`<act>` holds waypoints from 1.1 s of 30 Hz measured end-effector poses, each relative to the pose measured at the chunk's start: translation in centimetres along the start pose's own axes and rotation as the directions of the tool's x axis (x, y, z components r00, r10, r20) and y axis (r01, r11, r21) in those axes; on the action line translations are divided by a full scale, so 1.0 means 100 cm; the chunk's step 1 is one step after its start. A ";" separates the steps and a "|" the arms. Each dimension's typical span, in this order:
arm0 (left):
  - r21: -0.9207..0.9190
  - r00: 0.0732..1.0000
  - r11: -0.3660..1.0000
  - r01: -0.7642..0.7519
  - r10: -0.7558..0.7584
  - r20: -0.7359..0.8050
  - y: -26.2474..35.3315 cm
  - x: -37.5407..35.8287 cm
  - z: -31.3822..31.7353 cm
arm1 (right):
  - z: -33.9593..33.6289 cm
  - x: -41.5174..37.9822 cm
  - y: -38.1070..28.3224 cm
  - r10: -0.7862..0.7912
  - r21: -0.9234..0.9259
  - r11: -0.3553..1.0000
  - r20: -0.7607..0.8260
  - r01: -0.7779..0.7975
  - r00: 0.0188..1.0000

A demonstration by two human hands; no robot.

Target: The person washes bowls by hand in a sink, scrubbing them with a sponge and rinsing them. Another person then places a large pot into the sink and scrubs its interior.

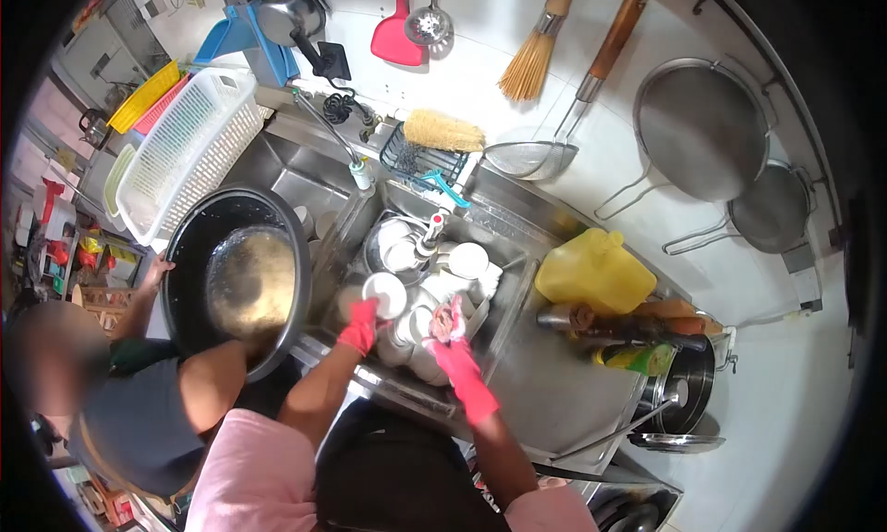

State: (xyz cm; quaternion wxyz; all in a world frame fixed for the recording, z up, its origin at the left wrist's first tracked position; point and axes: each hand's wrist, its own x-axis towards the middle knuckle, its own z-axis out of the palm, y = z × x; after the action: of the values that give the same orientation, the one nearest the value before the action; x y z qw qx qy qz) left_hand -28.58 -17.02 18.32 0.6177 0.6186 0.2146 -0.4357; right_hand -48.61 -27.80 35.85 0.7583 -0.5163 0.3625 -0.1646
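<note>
Both my hands wear pink rubber gloves over a steel sink [517, 278] piled with white crockery. My left hand [360, 326] holds a white plate [385, 293] by its near edge. My right hand [450, 333] is closed on a scrubbing pad [447, 321] just right of that plate. White cups and bowls [462, 259] lie stacked in the basin behind my hands. A white dish-soap pump bottle [431, 232] stands among them.
A person at left holds a large black wok [238, 273] over the neighbouring basin. A white plastic basket [185, 148] leans at the back left. A yellow jug [594, 271] and a steel pot [688, 384] sit on the right counter. Strainers, a brush and spatulas hang on the wall.
</note>
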 end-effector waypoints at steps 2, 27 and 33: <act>-0.064 0.985 0.998 -0.025 0.036 0.168 -0.006 -0.033 0.005 | -0.004 0.006 -0.023 0.152 -0.422 0.898 0.034 -0.124 0.988; 0.189 0.931 0.961 -0.202 0.129 0.342 0.024 -0.160 0.072 | -0.012 0.058 0.016 -0.164 -0.958 0.105 0.246 0.265 0.955; 0.199 0.856 0.933 -0.301 0.172 0.487 0.004 -0.113 0.065 | 0.003 0.077 0.031 0.043 -0.953 0.300 0.051 0.036 0.998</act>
State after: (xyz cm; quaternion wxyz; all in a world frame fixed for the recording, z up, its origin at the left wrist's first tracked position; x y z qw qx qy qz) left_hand -36.01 -20.18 28.62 0.6106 0.5964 -0.0779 -0.5151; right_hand -43.50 -31.13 30.17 0.3177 -0.8693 0.3651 0.1007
